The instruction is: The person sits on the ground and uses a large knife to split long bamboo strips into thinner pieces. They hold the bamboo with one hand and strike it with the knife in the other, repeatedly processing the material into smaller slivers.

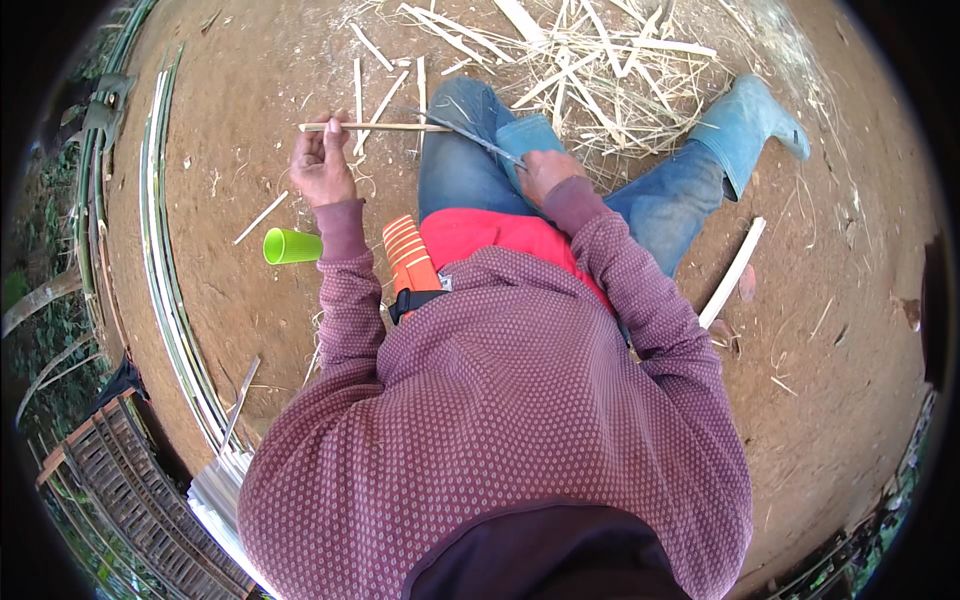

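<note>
Soft, even daylight falls on the bare earth ground [250,330] where I sit; nothing glares, and shadows are faint, just a dim patch close under my body. My left hand [322,165] and right hand [545,172] look sharp and well lit. The fisheye lens bends straight lines near the rim, and the picture's corners fall into black. The green edge at left looks darker and slightly smeared.
</note>
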`<state>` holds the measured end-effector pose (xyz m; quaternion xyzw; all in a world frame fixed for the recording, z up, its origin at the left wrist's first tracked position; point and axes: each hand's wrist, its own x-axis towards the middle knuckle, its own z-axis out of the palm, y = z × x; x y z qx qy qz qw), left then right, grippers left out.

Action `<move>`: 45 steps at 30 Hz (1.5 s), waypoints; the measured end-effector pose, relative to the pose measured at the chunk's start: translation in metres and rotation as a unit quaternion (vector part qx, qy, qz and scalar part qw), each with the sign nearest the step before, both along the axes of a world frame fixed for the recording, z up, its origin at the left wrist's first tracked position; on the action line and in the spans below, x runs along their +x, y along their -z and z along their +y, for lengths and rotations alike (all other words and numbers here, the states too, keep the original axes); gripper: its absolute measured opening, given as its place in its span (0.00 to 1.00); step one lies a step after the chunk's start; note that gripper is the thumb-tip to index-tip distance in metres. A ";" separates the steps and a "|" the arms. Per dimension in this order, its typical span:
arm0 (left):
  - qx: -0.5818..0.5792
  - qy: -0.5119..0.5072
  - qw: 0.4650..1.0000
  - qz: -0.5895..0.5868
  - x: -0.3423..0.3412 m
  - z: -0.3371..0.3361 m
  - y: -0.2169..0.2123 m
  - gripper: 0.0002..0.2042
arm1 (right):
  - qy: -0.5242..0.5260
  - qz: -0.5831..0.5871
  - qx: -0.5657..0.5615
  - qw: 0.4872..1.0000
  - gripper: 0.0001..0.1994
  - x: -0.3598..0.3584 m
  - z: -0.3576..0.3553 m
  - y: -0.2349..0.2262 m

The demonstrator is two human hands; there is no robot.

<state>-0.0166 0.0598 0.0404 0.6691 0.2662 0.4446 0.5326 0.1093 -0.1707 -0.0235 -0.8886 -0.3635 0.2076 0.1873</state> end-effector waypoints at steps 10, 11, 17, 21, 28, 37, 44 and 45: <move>-0.107 0.069 0.990 -0.067 0.021 0.017 0.037 0.15 | -0.003 0.128 -0.003 0.992 0.17 0.028 -0.001 0.016; -0.101 0.074 0.991 -0.043 0.027 0.014 0.061 0.14 | 0.003 0.137 -0.007 0.991 0.17 0.030 0.000 0.018; -0.206 0.096 0.974 -0.020 0.044 -0.005 0.106 0.13 | -0.020 0.094 0.002 0.995 0.16 0.026 -0.001 0.019; -0.239 0.077 0.967 -0.047 0.040 0.007 0.071 0.16 | -0.015 0.128 -0.013 0.992 0.17 0.027 0.000 0.016; -0.406 0.163 0.896 -0.081 0.002 0.020 0.032 0.18 | -0.065 0.131 0.089 0.985 0.23 0.015 -0.013 0.013; -0.471 0.256 0.844 -0.008 -0.018 -0.003 -0.007 0.16 | 0.029 0.001 0.247 0.969 0.19 -0.011 -0.004 -0.043; -0.410 0.280 0.864 0.090 -0.015 -0.025 -0.038 0.07 | -0.084 -0.050 0.258 0.961 0.22 -0.013 0.018 -0.059; -0.389 0.298 0.866 0.102 -0.016 -0.027 -0.041 0.06 | -0.094 -0.052 0.261 0.959 0.22 -0.014 0.020 -0.059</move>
